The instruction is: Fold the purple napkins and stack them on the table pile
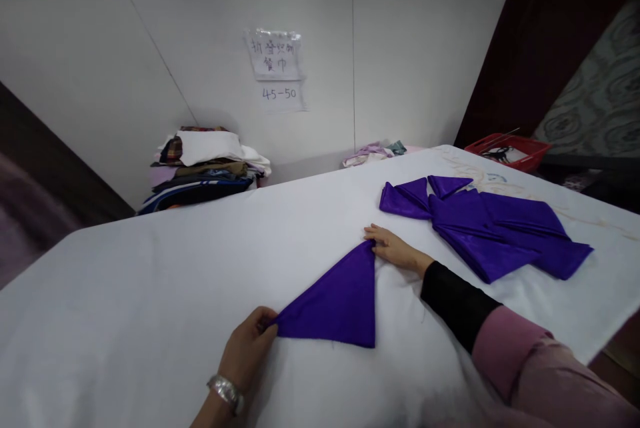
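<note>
A purple cloth napkin (340,301), folded into a triangle, lies on the white-covered table in front of me. Its left corner is pinched between the thumb and fingers of my left hand (253,341), which has a metal bracelet or watch at the wrist. At the far corner, my right hand (393,245) grips the cloth with thumb and fingertips. The napkin's near right corner rests free on the tablecloth. Right of my right hand lie several more purple napkins (510,228), some folded into triangles and overlapping one another.
The white tablecloth (150,295) is wrinkled near me. Folded clothes (205,168) are stacked by the wall at back left, and a smaller cloth pile (373,153) sits at the back. A red basket (533,158) stands at far right. Paper signs (277,71) hang on the wall.
</note>
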### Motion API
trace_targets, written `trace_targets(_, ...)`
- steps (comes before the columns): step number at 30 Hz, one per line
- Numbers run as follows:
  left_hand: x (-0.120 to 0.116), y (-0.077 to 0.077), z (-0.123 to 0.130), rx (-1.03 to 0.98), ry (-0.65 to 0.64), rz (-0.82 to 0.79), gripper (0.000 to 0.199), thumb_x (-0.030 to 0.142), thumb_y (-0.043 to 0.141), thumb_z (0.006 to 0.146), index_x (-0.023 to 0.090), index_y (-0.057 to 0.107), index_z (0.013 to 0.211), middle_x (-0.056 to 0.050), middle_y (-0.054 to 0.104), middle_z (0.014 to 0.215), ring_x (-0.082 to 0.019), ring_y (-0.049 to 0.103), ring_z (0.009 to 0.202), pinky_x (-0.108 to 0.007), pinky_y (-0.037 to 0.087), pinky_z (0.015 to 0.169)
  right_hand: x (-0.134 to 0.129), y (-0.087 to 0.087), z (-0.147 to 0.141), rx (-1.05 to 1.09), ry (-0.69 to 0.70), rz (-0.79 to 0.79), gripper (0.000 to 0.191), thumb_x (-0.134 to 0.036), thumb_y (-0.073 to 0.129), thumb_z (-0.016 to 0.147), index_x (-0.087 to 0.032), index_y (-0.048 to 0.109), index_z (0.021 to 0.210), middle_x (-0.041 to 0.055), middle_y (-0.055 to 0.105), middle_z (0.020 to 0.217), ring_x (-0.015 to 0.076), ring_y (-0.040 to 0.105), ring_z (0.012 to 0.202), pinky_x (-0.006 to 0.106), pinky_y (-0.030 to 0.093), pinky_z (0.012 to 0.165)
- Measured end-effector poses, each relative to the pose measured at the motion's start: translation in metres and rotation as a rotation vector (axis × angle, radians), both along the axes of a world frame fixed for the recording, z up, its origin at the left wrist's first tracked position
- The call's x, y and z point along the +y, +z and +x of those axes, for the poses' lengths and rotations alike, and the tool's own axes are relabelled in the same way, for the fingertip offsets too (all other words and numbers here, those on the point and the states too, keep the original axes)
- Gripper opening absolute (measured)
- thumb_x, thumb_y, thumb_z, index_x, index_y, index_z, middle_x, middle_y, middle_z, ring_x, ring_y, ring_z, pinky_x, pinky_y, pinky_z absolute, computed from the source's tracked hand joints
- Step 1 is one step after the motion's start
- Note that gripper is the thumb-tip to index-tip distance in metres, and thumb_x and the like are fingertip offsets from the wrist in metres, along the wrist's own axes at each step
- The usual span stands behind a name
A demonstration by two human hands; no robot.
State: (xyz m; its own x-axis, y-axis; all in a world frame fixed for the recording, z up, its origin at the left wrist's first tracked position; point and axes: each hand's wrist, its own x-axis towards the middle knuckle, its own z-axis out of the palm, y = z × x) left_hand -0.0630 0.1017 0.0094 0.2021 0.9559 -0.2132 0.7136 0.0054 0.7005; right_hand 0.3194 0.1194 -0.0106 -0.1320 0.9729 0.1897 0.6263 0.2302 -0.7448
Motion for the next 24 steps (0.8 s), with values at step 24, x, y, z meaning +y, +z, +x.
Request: trace_targets(24, 0.0034, -0.0054, -0.006, -0.108, 0.063, -0.054, 0.017, 0.033, 0.053, 0.064, 0.022, 0.062, 0.074, 0.004, 0.065, 0.064, -0.017, 0.059, 0.064, -0.027, 0.043, 0.059, 0.0044, -0.0082, 0.0006, -0.241, -0.211, 0.04, 0.016, -0.035, 0.055, 0.082, -0.02, 0.057, 0.087, 0.0111, 0.055, 0.123, 0.0267, 0.038, 0.126, 0.051, 0.021, 0.104)
